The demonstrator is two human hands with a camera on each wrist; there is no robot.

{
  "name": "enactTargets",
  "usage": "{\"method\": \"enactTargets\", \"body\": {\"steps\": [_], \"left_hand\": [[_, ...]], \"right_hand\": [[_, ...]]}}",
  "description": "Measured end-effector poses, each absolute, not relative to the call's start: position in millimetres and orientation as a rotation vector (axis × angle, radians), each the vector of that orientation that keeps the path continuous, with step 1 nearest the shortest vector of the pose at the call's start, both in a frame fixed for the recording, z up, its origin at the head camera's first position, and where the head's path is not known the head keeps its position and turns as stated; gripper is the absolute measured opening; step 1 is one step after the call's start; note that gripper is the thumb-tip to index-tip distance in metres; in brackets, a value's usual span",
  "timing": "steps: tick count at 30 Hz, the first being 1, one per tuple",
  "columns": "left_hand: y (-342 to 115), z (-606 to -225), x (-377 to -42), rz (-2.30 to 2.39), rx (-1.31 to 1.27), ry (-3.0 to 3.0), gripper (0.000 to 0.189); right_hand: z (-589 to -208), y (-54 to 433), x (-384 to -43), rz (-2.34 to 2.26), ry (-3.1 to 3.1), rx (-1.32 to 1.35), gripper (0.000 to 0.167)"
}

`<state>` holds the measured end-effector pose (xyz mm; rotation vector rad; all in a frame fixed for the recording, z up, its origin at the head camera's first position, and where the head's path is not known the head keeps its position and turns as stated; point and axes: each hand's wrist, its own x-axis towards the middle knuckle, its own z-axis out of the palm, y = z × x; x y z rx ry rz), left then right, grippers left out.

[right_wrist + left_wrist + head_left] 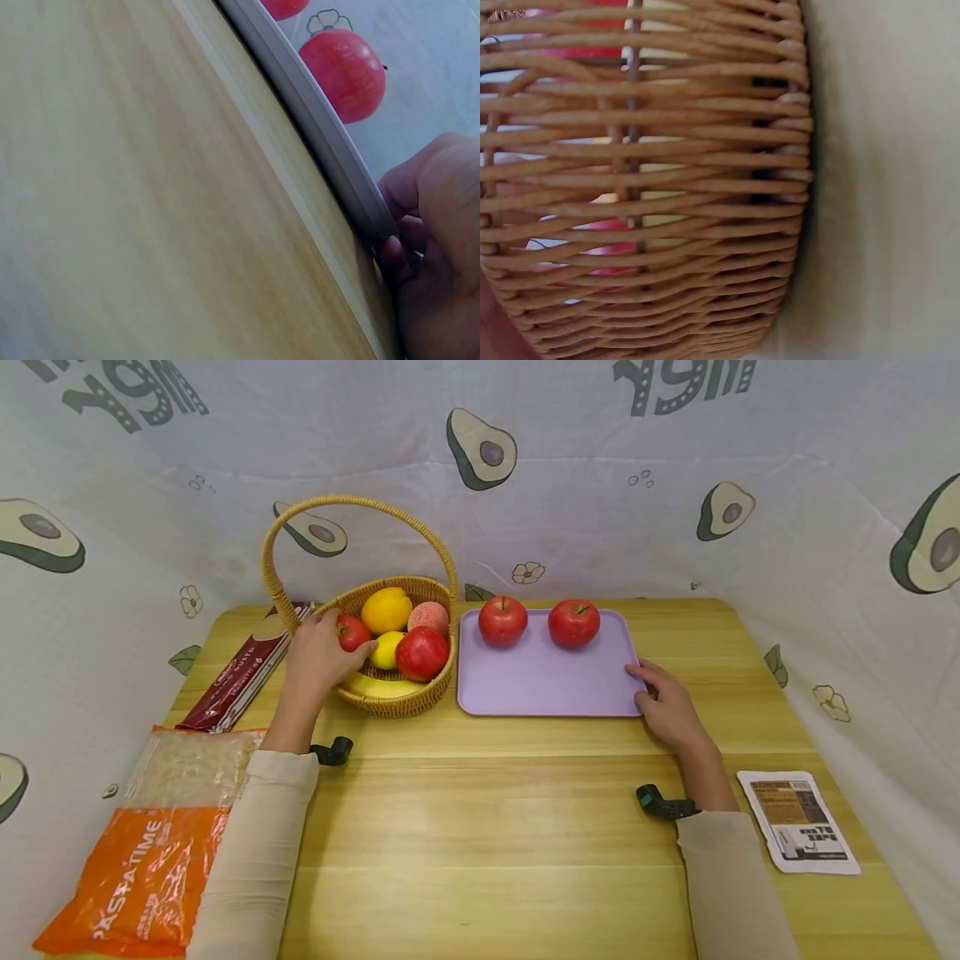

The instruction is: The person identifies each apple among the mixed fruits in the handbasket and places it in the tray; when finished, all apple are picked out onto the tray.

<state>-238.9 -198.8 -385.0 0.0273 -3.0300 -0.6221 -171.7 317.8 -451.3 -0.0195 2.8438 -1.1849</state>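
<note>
A wicker basket [401, 702] with a tall handle holds fruit. Inside it my left hand [318, 652] grips a tomato [352, 632] at the left side, thumb and fingers around it. Next to that tomato lie a lemon [387, 651], an orange-yellow fruit [386, 610], a peach [430, 617], a red fruit [422, 653] and a banana [382, 687]. Basket weave [705, 165] hides most of this hand in the left wrist view. My right hand [667, 702] pinches the near right corner of a lilac tray [547, 681]. On the tray sit an apple [503, 621] and a tomato [573, 623].
Left of the basket lies a dark red spaghetti pack [240, 677], with an orange pasta bag [150, 868] nearer me. A white packet [798, 822] rests by the right forearm. Behind the wooden table [480, 827] hangs a printed cloth [570, 468].
</note>
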Motion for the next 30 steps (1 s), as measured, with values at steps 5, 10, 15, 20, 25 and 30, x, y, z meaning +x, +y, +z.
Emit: {"method": "enactTargets", "body": {"steps": [5, 10, 15, 20, 25, 30], "left_hand": [[-201, -382, -242, -0.564, -0.057, -3.072, 0.083], [-201, -384, -244, -0.551, -0.050, -3.093, 0.088], [-199, -388, -244, -0.545, 0.002, -3.082, 0.088], [-197, -391, -243, -0.556, 0.061, -3.055, 0.087], [-195, -395, -243, -0.616, 0.074, -2.979, 0.083], [-195, -395, -243, -0.705, 0.101, -2.928, 0.085]], "right_hand": [[-453, 320, -172, -1.178, 2.851, -0.015, 0.051], [-453, 321, -173, -1.179, 2.856, -0.013, 0.051], [-452, 320, -172, -1.186, 2.855, -0.027, 0.051], [-453, 318, -172, -1.184, 2.848, -0.025, 0.051], [-453, 319, -173, -1.185, 2.852, -0.022, 0.051], [-454, 320, -174, -1.184, 2.858, -0.031, 0.051]]}}
